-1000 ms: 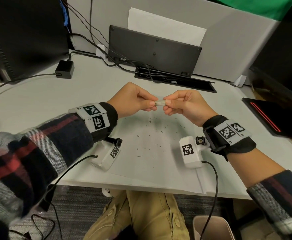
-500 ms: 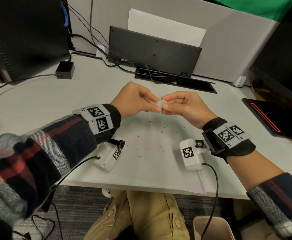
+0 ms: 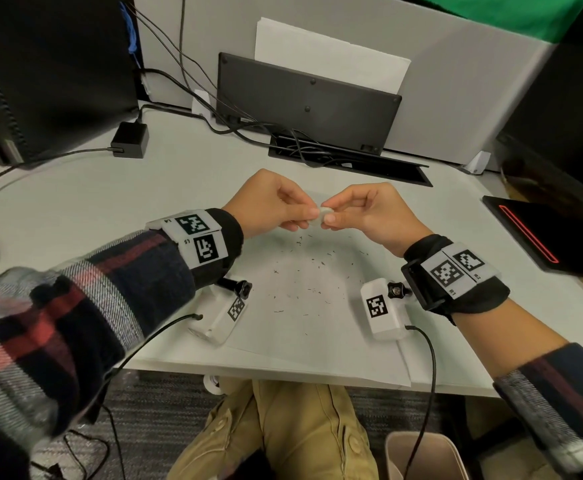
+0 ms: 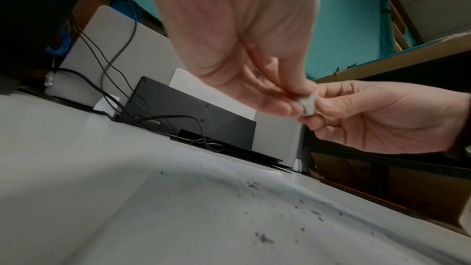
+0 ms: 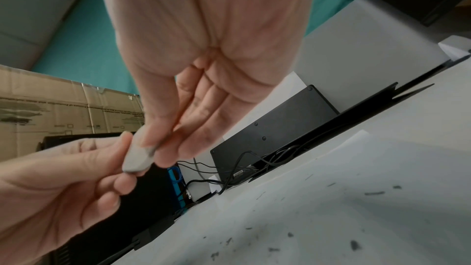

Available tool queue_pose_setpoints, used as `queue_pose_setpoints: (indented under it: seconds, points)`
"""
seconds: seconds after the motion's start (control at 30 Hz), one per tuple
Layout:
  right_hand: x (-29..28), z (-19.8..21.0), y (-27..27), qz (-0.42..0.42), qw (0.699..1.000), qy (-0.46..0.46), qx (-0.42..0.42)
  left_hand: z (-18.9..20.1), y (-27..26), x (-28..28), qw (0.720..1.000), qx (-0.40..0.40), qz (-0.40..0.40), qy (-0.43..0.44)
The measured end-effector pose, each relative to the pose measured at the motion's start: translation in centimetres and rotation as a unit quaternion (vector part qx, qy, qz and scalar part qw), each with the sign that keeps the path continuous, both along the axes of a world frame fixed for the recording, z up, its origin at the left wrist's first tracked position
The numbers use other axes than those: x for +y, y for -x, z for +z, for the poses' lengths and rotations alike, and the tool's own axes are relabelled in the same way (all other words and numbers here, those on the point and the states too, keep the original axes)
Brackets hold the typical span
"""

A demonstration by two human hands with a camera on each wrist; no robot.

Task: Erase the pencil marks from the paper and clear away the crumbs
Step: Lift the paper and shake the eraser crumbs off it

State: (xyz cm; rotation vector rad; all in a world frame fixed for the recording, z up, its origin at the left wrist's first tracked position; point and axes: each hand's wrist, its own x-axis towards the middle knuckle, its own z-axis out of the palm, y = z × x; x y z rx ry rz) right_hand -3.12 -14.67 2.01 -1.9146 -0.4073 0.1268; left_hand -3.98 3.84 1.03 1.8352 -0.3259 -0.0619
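A small grey-white eraser is held in the air above the paper, pinched from both sides. My left hand pinches its left end between thumb and fingers, and my right hand pinches its right end. The left wrist view shows the eraser as a squashed lump between the fingertips; the right wrist view shows the eraser as a flattened piece. Below lies the white paper, scattered with dark eraser crumbs. I see no clear pencil marks on it.
A black keyboard leans against the partition with spare white paper behind it. Cables and a black adapter lie at the back left. A black pad sits at the right. A bin stands below the desk edge.
The hands stay together over the paper; the eraser has been turned and squeezed between the fingertips, from a stretched piece into a rounder lump.
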Motion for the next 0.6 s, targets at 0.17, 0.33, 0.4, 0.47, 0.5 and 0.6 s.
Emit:
queue_pose_setpoints:
  seconds: [0.17,0.33,0.4,0.47,0.5,0.6]
  points:
    - [0.0,0.14,0.06,0.016,1.0,-0.01,0.006,-0.14,-0.43,-0.13,1.0,-0.011,0.003,-0.003]
    - [-0.13,-0.04,0.16,0.017,1.0,-0.018,0.009,-0.37,-0.58,0.09,1.0,0.002,-0.015,-0.016]
    - [-0.1,0.0,0.01,0.009,1.0,-0.013,0.009,-0.48,-0.67,0.29,1.0,0.001,-0.012,-0.028]
    - [0.06,0.08,-0.13,-0.005,1.0,0.002,0.004,-0.39,-0.66,0.39,1.0,0.001,-0.013,-0.027]
    - [0.17,0.12,-0.19,-0.011,1.0,0.006,0.001,-0.31,-0.6,0.37,1.0,0.008,-0.019,-0.018]
    - [0.63,0.39,-0.26,-0.013,1.0,0.021,-0.014,-0.1,-0.42,0.26,1.0,0.02,-0.011,0.006]
